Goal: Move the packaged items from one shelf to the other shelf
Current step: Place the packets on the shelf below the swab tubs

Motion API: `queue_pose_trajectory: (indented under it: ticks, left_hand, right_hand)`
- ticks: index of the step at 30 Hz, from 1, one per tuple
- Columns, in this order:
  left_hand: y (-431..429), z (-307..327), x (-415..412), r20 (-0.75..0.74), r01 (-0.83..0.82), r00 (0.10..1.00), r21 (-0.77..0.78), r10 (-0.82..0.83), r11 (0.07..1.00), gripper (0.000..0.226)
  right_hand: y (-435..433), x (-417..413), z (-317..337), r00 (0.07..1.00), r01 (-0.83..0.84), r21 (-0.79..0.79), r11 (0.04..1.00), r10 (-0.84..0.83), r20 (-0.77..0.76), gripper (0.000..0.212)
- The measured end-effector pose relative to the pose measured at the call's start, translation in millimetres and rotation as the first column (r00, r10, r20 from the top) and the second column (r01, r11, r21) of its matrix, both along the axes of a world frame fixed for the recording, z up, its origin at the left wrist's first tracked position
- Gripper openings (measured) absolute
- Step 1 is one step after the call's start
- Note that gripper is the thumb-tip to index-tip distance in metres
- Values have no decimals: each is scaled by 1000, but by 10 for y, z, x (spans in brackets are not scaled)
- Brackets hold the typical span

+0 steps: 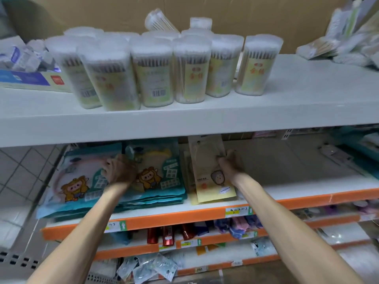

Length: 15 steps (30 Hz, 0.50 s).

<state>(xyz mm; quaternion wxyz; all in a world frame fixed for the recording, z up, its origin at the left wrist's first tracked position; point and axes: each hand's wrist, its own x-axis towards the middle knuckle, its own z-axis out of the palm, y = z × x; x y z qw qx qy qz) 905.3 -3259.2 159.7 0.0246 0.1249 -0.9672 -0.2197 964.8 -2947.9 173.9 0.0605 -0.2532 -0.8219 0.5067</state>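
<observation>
A yellow packet (213,177) stands tilted on the orange-edged shelf (307,198), pinched by the fingers of the right hand (230,163). Beside it lie stacked teal packets (164,187), where the left hand (120,171) rests, its fingers too blurred to judge. Above, a white shelf (205,119) carries cotton-swab tubs (190,68) against cardboard (256,15). Tiled floor (20,167) shows at left.

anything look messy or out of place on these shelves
Yes. One swab tub lies tipped over atop the upright tubs at the back of the top shelf. Below, the left teal packet stack is splayed and skewed, and the yellow packet in the right hand sits askew.
</observation>
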Motion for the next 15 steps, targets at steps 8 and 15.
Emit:
queue_pose_trajectory:
  ticks: [8,15]
  left_hand:
    - [-100,331,57,-109,136,986,67,-128,988,69]
    - [-64,346,150,-329,214,925,35,-191,976,49]
  right_hand:
    - [-66,-10,256,997,-78,-5,997,78,6,12]
    - [-139,-68,-143,994,-45,14,999,44,97,5]
